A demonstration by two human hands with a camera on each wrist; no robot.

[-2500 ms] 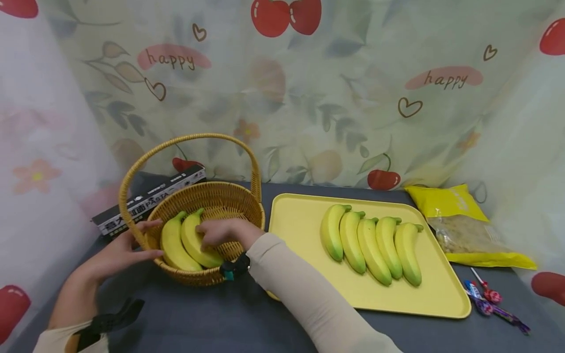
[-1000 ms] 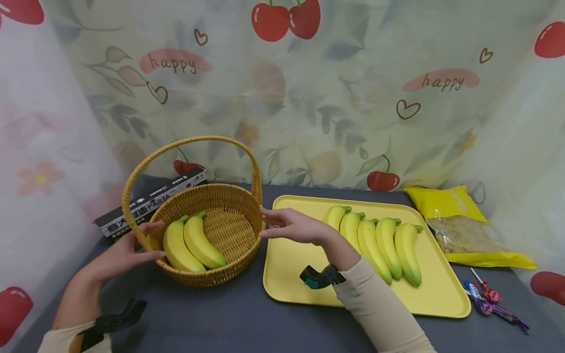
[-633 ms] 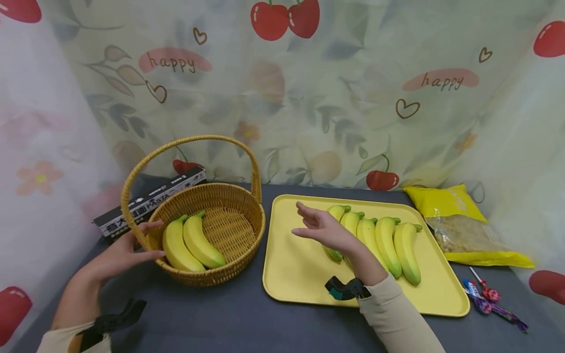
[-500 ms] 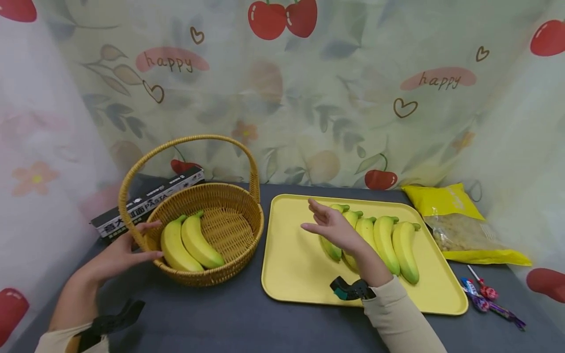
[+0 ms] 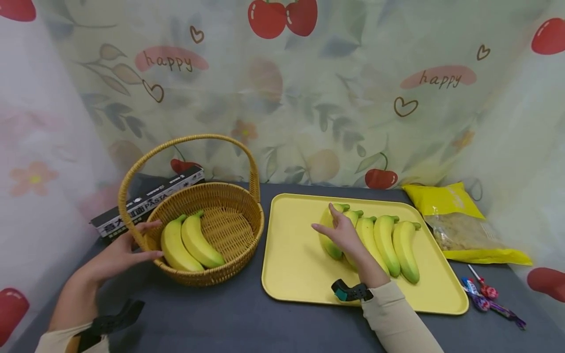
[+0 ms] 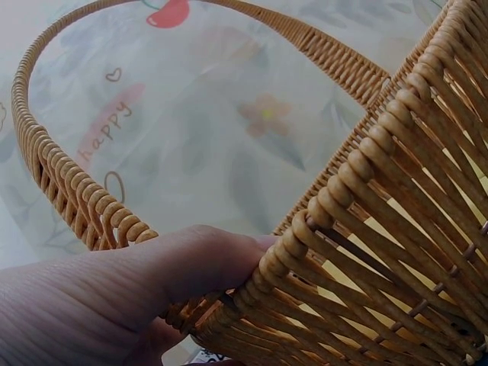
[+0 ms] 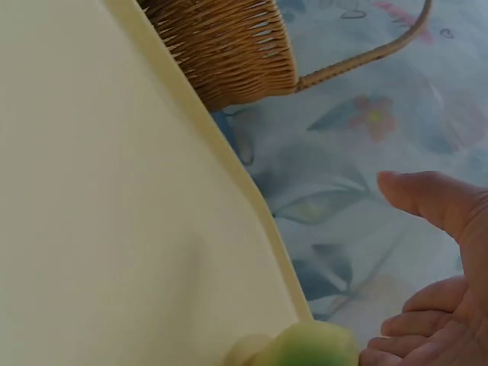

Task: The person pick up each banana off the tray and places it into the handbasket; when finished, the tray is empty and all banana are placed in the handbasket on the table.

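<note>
Our right hand, fingers spread and gripping nothing, hovers right over the leftmost banana on the tray, its long axis running away from us, while our left hand steadies the basket rim.

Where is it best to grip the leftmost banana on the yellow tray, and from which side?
Probably around its thick middle, from its free left side: the leftmost banana lies flat on the tray, its right side packed against the next banana.
</note>
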